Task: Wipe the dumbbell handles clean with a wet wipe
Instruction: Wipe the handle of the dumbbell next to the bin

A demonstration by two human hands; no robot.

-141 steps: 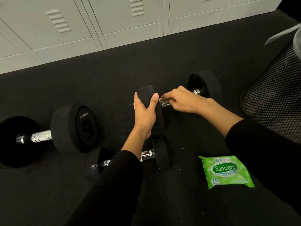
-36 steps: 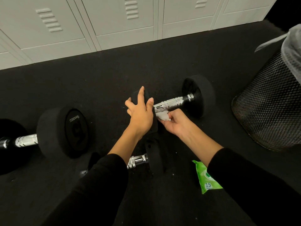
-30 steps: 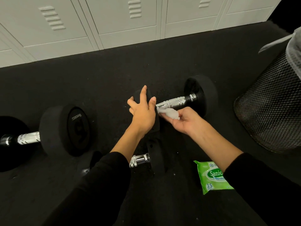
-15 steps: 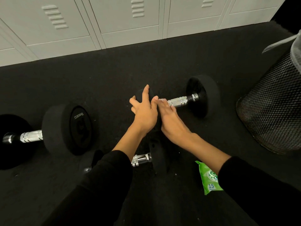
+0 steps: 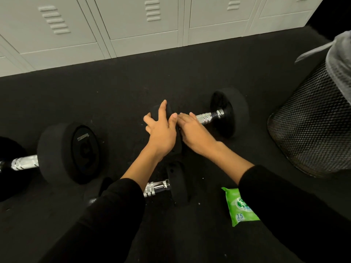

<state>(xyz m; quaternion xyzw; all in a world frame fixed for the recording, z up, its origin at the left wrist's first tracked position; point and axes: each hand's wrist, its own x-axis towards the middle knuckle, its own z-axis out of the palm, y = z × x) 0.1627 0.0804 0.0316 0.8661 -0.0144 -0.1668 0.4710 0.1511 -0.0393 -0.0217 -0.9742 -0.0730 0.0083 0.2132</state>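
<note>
**Wiping in Progress on the Far Dumbbell; Two Handles Awaiting Attention**

The person is crouching over three dumbbells on the black floor. The left hand is lying open, fingers spread, against the near weight head of the far dumbbell, apparently steadying it. The right hand is lying flat, palm down, over the near end of that dumbbell's handle. The wet wipe is not showing from here; presumably it is under the palm, but whether the right hand is gripping it cannot be told.

Progress, as a judgement: the far handle is being worked now, and its outer stretch is showing bright and uncovered. Nothing here is indicating whether the near dumbbell's handle or the large dumbbell's handle has been wiped, so both should be treated as outstanding.

Clearance:
- The mesh bin is standing near the far dumbbell's outer head on the right, limiting any roll or elbow swing that way.
- The lockers are bounding the floor at the back, well apart from the work.
- The near dumbbell is lying just below both forearms, crowding any pull-back.
- The wipe packet is lying beside the right sleeve, within easy reach.
- Open floor is remaining between the large dumbbell and the far one.
</note>
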